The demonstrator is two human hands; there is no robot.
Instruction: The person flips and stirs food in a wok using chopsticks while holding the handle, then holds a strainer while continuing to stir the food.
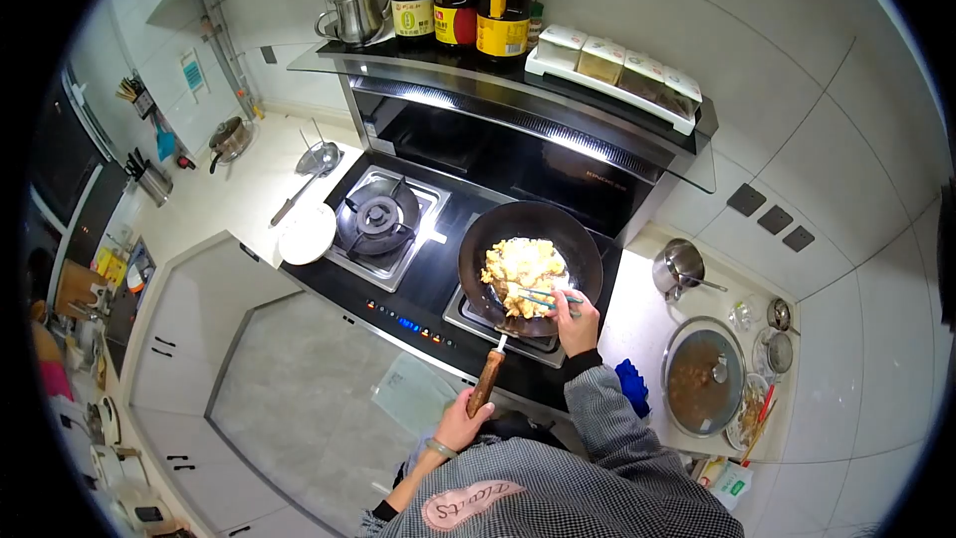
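Observation:
A dark wok (475,249) sits on the right burner with yellow, egg-like food (525,269) in its middle. My left hand (460,426) is wrapped round the wok's wooden handle (486,384), near its end. Over the wok's right front rim, my right hand (577,323) is closed on a pair of chopsticks (543,298), blue-green where they show. Their tips reach into the food, where they are hard to make out.
The left burner (378,217) has no pan. A white plate (307,234) and a ladle (295,199) lie left of it. To the right stand a lidded pan (705,377), a steel pot (678,267) and a blue cloth (631,387). Bottles (503,10) line the hood shelf.

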